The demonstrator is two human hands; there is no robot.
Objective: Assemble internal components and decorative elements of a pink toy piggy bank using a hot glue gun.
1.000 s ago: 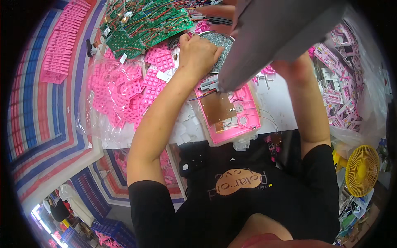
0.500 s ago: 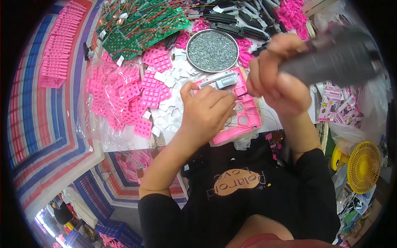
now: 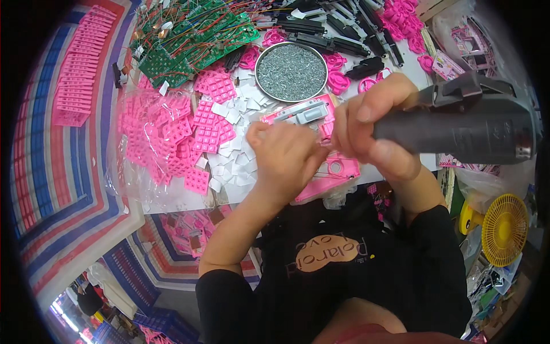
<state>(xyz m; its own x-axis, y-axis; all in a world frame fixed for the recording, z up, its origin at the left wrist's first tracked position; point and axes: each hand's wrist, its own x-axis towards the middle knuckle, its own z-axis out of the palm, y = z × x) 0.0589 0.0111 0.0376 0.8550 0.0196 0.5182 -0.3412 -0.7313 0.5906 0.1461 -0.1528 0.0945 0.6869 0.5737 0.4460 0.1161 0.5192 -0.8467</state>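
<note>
In front of me lies a pink plastic housing point(image 3: 327, 184), with a long grey part point(image 3: 310, 114) at its far side and thin wires over its near end. My left hand point(image 3: 285, 157) rests over the housing's left side, thumb and fingers pinched together at its middle; whatever they hold is hidden. A dark grey electric screwdriver point(image 3: 458, 129) is wrapped in the fingers of my right hand point(image 3: 375, 123). It lies nearly level, its front end toward my left fingertips. My right fingers hide its bit.
Beyond the housing stands a round dish point(image 3: 291, 101) of small screws point(image 3: 291, 70). Pink keypads point(image 3: 154, 129) and white squares point(image 3: 235, 166) lie to the left. Green circuit boards point(image 3: 195, 46) and black strips point(image 3: 344, 28) fill the far side. A yellow fan point(image 3: 504, 229) stands at right.
The screwdriver has swung toward me and levelled out, its front end now lower and closer to my left fingers. My left hand has shifted slightly, still pinched over the housing.
</note>
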